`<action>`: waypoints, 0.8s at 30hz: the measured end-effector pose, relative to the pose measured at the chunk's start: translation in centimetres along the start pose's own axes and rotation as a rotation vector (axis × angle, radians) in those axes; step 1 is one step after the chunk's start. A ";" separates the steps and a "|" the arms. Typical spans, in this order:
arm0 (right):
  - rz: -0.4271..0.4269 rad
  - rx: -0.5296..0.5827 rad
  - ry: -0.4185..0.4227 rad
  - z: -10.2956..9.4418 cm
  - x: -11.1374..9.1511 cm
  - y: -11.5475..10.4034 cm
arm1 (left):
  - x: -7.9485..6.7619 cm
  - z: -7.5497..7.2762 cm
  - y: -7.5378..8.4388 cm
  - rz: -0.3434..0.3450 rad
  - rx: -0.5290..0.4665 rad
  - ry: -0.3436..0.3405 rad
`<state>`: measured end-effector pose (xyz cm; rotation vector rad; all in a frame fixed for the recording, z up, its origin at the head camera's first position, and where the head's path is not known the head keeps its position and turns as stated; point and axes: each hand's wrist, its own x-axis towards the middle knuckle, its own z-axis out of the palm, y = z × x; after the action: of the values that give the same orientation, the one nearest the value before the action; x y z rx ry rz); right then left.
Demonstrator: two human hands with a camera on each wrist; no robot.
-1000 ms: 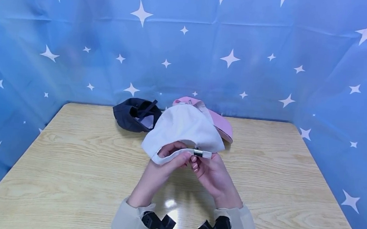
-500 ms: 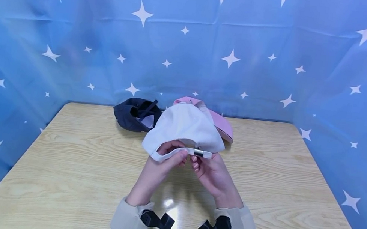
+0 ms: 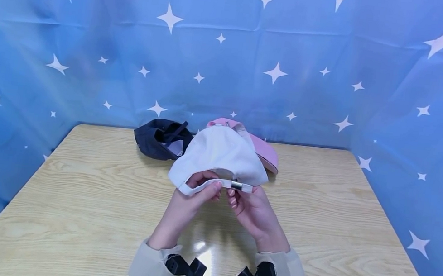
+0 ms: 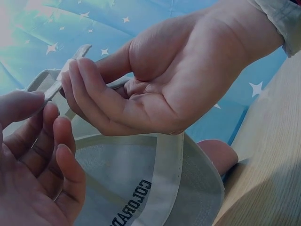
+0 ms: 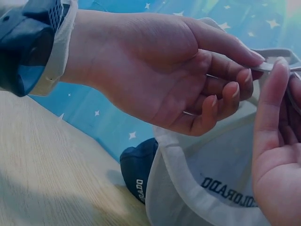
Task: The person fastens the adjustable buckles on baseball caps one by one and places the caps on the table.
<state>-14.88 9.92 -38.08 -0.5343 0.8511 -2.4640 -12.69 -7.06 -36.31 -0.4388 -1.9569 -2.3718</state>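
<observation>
A white cap (image 3: 221, 154), its back strap towards me, is held up above the table in the head view. My left hand (image 3: 192, 198) pinches the strap left of its metal buckle (image 3: 237, 185), thumb on the near side and some fingers behind it, in the cap's rear opening. At the strap's tail, just right of the buckle, my right hand (image 3: 258, 213) pinches with thumb and fingers. Both wrist views look into the cap, where dark lettering (image 4: 131, 202) shows. Fingers hide part of the strap in the left wrist view.
Behind the white cap to the left lies a dark navy cap (image 3: 155, 139) on the wooden table (image 3: 73, 212). A pink cap (image 3: 266, 153) sits behind it to the right, partly hidden. A blue star-printed cloth (image 3: 230, 57) hangs around the table's back and sides.
My left thumb has slid slightly left along the strap, away from the buckle. The right hand keeps its pinch, and the whole view has shifted a little.
</observation>
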 end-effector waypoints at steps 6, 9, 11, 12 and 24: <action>-0.004 -0.007 0.005 0.1 0.0 0.1 | 0.0 0.1 0.0 0.008 -0.008 0.001; -0.006 -0.011 0.014 0.1 0.1 0.1 | 0.0 0.2 0.0 0.012 0.003 -0.007; -0.010 -0.013 0.023 0.2 0.1 0.2 | 0.1 0.3 0.0 0.016 0.011 -0.016; -0.011 -0.013 0.028 0.2 0.1 0.2 | 0.1 0.3 0.0 0.022 0.012 -0.020; -0.030 -0.018 -0.002 0.0 0.3 0.7 | 0.2 0.4 -0.3 0.018 0.052 -0.030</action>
<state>-14.89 9.32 -38.51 -0.5591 0.8721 -2.4846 -12.84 -6.60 -36.45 -0.4897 -2.0130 -2.3109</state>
